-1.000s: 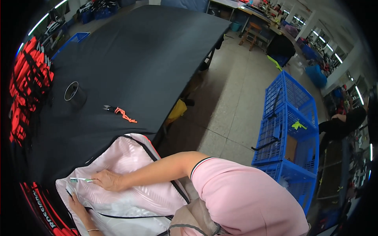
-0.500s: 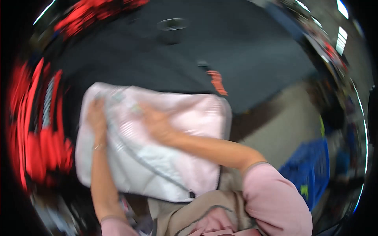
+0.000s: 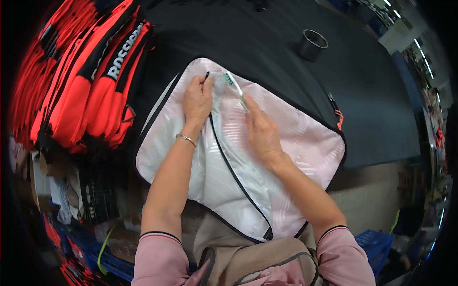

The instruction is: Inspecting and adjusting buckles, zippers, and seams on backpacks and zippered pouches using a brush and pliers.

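The black table (image 3: 381, 136) is the largest thing we see, spreading beyond both hands. To the left of the left-hand grip stands a row of red-and-black bags (image 3: 71, 107).

Under both hands lies the pink-and-white fabric piece (image 3: 305, 138), its far part on the table and its near end by our apron (image 3: 267, 255). We judge it light, soft and a little slippery, given its sheen and loose folds, so it likely rucks up unless held taut; its dark-bound rim looks firmer and seems the surer place to take hold. A narrow black strip (image 3: 226, 159) runs from the left fingertips down toward us, slanting right.

Our left hand (image 3: 197, 99) has thumb and fingers pinching the cloth at the strip's far end. Our right hand (image 3: 264, 133), just beside it, is closed around the handle of a toothbrush.

Beyond the right-hand grip and off to its right stands a dark cup (image 3: 310, 50); nearer on that side lie the snips (image 3: 332, 101) with an orange cord (image 3: 339, 120).

The toothbrush (image 3: 238, 89) points away from us, its green bristles close to the left fingertips; we cannot tell whether they touch the cloth. It looks light and stiff, best held low on the handle.
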A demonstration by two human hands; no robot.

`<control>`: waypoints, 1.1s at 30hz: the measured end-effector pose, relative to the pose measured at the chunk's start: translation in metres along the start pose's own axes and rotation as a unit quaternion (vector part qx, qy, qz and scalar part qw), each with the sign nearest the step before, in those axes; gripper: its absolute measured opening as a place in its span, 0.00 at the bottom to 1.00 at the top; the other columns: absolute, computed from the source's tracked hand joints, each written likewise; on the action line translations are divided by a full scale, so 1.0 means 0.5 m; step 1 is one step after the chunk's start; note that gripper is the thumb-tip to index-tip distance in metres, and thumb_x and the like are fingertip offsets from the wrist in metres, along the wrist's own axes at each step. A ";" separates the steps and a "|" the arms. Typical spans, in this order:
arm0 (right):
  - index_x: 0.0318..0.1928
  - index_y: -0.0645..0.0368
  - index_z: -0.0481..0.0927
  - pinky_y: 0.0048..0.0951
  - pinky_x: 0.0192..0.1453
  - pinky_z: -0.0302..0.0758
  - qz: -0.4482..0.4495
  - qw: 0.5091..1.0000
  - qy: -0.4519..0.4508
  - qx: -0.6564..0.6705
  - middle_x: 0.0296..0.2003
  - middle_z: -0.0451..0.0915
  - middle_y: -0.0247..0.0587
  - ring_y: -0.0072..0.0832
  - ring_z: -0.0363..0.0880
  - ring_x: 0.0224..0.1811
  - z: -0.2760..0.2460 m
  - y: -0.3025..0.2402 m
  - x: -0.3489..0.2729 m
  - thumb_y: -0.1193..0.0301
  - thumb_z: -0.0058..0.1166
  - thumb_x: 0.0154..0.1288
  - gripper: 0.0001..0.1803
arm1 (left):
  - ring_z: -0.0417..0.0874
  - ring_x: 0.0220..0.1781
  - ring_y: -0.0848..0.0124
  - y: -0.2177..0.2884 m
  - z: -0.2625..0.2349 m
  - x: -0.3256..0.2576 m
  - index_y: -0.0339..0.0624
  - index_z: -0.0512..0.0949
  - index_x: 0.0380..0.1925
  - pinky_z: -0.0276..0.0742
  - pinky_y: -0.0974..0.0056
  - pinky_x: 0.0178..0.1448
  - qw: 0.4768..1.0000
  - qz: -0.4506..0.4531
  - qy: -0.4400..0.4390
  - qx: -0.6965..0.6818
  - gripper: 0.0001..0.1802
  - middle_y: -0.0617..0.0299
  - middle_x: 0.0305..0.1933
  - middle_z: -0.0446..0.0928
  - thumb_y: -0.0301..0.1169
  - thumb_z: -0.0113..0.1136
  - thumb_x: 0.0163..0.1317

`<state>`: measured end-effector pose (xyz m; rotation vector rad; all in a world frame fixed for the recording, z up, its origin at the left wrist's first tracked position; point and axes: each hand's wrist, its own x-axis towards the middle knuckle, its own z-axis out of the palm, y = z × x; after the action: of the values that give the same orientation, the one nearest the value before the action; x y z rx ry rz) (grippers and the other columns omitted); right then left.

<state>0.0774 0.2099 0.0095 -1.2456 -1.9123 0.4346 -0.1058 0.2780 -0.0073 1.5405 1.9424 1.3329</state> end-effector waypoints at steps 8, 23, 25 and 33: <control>0.60 0.66 0.71 0.41 0.64 0.69 -0.049 0.980 0.060 0.182 0.54 0.76 0.58 0.49 0.74 0.57 0.127 0.045 -0.015 0.68 0.35 0.73 0.22 | 0.75 0.62 0.58 -0.202 0.011 0.080 0.42 0.73 0.60 0.67 0.60 0.67 0.972 0.158 -0.032 0.174 0.22 0.53 0.61 0.74 0.40 0.47 0.72; 0.60 0.66 0.70 0.41 0.61 0.72 0.051 0.974 0.035 0.217 0.55 0.75 0.58 0.53 0.76 0.54 0.067 0.035 -0.033 0.77 0.45 0.66 0.21 | 0.58 0.75 0.61 0.002 -0.017 0.092 0.49 0.67 0.63 0.41 0.42 0.76 0.832 0.288 -0.099 0.464 0.24 0.63 0.69 0.66 0.45 0.36 0.74; 0.60 0.65 0.70 0.40 0.61 0.72 0.062 0.968 0.024 0.241 0.55 0.76 0.58 0.53 0.76 0.54 0.071 0.035 -0.032 0.77 0.45 0.66 0.22 | 0.61 0.72 0.61 -0.063 -0.005 0.127 0.47 0.68 0.59 0.46 0.43 0.74 0.817 0.340 -0.093 0.457 0.22 0.60 0.65 0.69 0.45 0.37 0.74; 0.60 0.65 0.72 0.42 0.45 0.77 -0.146 0.984 0.041 0.090 0.50 0.77 0.61 0.49 0.81 0.40 0.094 0.116 -0.020 0.73 0.47 0.62 0.24 | 0.72 0.55 0.59 -0.072 -0.076 0.107 0.46 0.73 0.48 0.69 0.48 0.49 0.816 0.268 -0.162 0.487 0.15 0.59 0.51 0.74 0.39 0.43 0.69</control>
<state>0.0784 0.2339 -0.0616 -0.8376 -1.9008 0.3858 -0.1739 0.3088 -0.0017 2.6979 2.1214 0.0194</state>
